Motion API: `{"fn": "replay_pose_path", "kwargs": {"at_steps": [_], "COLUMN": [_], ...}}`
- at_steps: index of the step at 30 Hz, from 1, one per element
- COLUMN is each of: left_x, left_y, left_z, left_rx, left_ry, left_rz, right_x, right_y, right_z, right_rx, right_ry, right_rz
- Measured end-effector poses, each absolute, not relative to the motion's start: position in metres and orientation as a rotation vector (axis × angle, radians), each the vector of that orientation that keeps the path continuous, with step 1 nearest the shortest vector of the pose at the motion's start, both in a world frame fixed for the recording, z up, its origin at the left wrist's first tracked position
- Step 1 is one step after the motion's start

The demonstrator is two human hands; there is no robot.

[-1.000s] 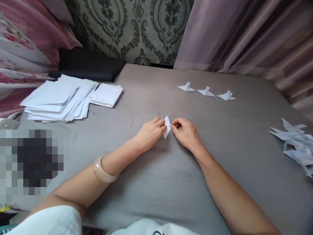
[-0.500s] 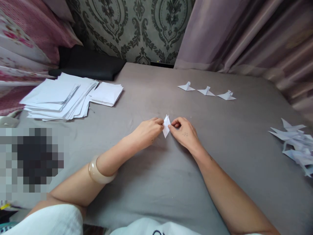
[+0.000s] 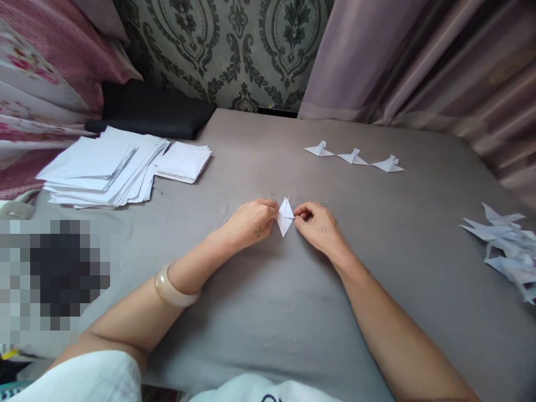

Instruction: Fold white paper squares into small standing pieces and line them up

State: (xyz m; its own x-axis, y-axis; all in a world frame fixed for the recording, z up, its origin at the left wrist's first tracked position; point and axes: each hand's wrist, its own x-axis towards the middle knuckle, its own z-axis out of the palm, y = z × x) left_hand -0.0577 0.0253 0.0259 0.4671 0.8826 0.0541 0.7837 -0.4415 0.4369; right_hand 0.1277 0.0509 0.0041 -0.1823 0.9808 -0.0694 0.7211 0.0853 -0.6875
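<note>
Head view: pinching the left corner of a white paper diamond (image 3: 286, 216) with the left hand (image 3: 253, 223), fingertips partly hidden behind knuckles. Pinching the opposite corner between thumb and forefinger of the right hand (image 3: 320, 226). Holding the diamond between both, one point away from the body and one toward it, over a grey cloth (image 3: 293, 312); cannot tell whether resting on it or raised. Can see small dark dots on the backs of both hands, too small to make out as letters. Wearing a pale bangle (image 3: 178, 287) left of the diamond and nearer the body. Can see a big stack (image 3: 100, 167) of white sheets left of the diamond and beyond it, just beside a small stack (image 3: 183, 161). Can see three paper birds (image 3: 353, 157) in a row right of the diamond and beyond it, and a pile (image 3: 505, 245) of similar folded pieces well to its right. Showing at the frame's bottom, on the body side of the diamond, a white shirt (image 3: 238, 388) with a dark ring-shaped mark (image 3: 270, 398), cut off and too partial to read.
</note>
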Motion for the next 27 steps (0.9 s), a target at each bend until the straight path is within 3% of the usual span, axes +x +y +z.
{"fn": "replay_pose_path", "kwargs": {"at_steps": [6,14,27], "left_x": [-0.053,-0.051,-0.052], "left_y": [0.029,0.028,0.034], "left_z": [0.01,-0.005,0.003], "left_rx": [2.139,2.119,1.485], "left_ry": [1.466,1.469,1.327], "left_rz": [0.731,0.797,0.908], "right_x": [0.126,0.127,0.119], "right_y": [0.047,0.044,0.045], "right_z": [0.004,0.001,-0.002], "right_rx": [-1.64,-1.561,-1.209], "right_ry": [-1.997,-2.031,-1.606], "right_rz": [0.782,0.712,1.231]}}
